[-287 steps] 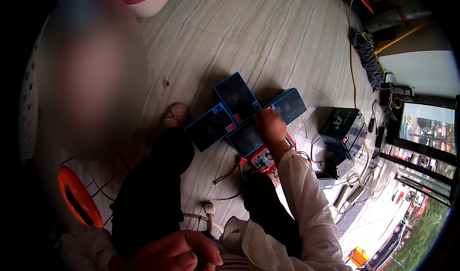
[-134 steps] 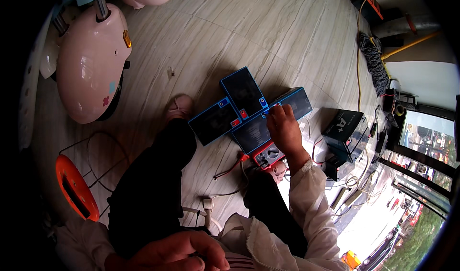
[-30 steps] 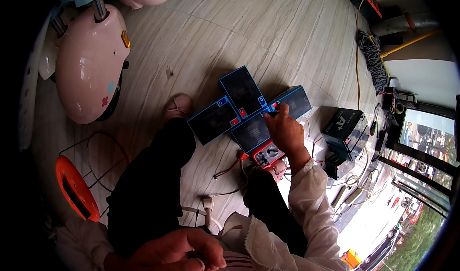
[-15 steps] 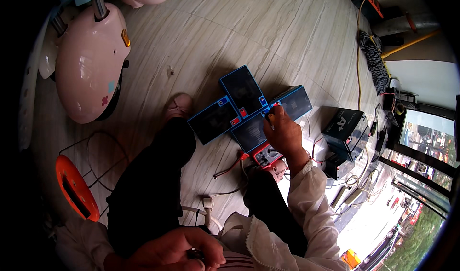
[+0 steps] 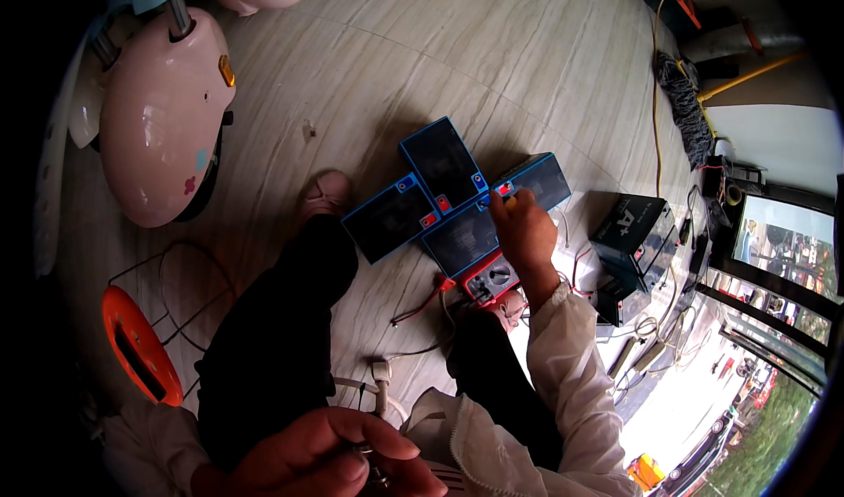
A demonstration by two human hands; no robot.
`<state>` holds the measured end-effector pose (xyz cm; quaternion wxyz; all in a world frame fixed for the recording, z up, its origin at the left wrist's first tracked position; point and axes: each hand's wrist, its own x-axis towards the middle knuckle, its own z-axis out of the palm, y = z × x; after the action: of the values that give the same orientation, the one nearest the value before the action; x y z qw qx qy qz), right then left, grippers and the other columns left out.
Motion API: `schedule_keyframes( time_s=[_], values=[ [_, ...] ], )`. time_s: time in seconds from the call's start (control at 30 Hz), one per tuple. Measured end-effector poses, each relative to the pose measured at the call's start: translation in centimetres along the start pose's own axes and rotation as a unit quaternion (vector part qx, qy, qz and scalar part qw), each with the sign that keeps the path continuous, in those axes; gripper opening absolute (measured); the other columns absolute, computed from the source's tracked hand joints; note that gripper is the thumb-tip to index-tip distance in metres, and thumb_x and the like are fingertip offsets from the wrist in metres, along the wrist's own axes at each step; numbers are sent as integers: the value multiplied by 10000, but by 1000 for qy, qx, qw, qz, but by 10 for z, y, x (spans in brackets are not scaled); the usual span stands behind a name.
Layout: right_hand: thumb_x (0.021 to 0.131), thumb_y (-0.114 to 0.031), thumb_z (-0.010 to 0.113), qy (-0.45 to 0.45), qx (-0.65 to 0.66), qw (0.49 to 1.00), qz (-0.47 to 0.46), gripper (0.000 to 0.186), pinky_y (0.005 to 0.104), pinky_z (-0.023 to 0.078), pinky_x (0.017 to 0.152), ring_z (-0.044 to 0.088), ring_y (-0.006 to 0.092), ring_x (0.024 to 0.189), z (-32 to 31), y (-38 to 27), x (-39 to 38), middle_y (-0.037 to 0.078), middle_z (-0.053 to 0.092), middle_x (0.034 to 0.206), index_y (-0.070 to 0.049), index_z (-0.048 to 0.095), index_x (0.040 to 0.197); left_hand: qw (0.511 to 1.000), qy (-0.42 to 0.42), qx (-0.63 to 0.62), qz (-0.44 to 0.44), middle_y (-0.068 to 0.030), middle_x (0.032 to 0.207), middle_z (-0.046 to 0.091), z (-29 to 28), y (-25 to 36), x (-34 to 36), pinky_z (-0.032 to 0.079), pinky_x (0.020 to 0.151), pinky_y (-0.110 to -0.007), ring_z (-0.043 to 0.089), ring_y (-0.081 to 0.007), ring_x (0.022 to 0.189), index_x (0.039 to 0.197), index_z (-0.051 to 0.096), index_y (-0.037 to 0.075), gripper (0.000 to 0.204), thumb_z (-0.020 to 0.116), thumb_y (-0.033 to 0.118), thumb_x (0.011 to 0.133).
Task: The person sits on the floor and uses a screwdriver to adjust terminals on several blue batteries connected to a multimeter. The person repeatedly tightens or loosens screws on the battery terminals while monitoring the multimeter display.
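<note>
Several black batteries with blue edges lie together on the floor, among them an upper one (image 5: pixel 442 159), a left one (image 5: pixel 387 224), a middle one (image 5: pixel 459 240) and a right one (image 5: pixel 542 183). Red and blue terminal corners face one another near their meeting point. My right hand (image 5: pixel 526 233) is closed round a screwdriver (image 5: pixel 511 203), its yellow handle mostly covered; the tip is over the middle battery's terminal end. Low in view, my left hand (image 5: pixel 325 457) is closed, with small shiny metal pieces (image 5: pixel 376 475), apparently screws, between its fingers.
A red multimeter (image 5: pixel 491 279) lies against the middle battery, by my shoe. Larger dark batteries (image 5: pixel 629 224) and tangled cables (image 5: pixel 651 330) are to the right. A pink scooter (image 5: pixel 163 119) stands far left, an orange stool-like piece (image 5: pixel 141 346) nearer.
My right hand has turned and shifted slightly right, showing more of the multimeter. My left hand has moved a little right, and its fingers have shifted about the metal pieces.
</note>
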<state>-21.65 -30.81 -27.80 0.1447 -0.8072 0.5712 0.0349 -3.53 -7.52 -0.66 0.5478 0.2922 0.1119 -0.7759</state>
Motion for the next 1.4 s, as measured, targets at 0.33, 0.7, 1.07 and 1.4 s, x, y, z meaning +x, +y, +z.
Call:
schedule_keyframes(
  time_s=[0.33,0.7,1.07,1.4],
  values=[
    [842,-429,636,-110,717,662,-190,464,276,450,493,552,162,602,-145,-37,-74,108,548,749,-16,469,970,989,124,57,55,-236,946,583,17,-8,4,460,741,-392,558,-252,772,1189,421,-14,259,386,51,941],
    [747,-189,682,-126,758,577,-277,375,336,458,661,569,218,720,-176,-27,-108,161,629,889,62,565,1000,982,152,110,-13,-194,1032,613,33,-17,25,506,739,-403,609,-240,798,1222,456,-2,256,425,58,975],
    [837,-65,523,-123,710,673,-169,266,248,408,793,522,126,871,-170,3,-92,83,557,1012,30,509,1086,880,17,473,51,-63,885,574,-8,57,119,375,591,-212,440,-86,654,1172,573,11,242,511,100,956],
    [945,-34,497,-126,688,714,-22,205,177,365,614,402,14,706,-84,18,-70,-10,481,938,-50,480,1149,920,-107,373,-50,-35,963,590,-116,48,251,436,689,-231,539,-100,831,1219,575,32,269,493,70,965]
  ],
)
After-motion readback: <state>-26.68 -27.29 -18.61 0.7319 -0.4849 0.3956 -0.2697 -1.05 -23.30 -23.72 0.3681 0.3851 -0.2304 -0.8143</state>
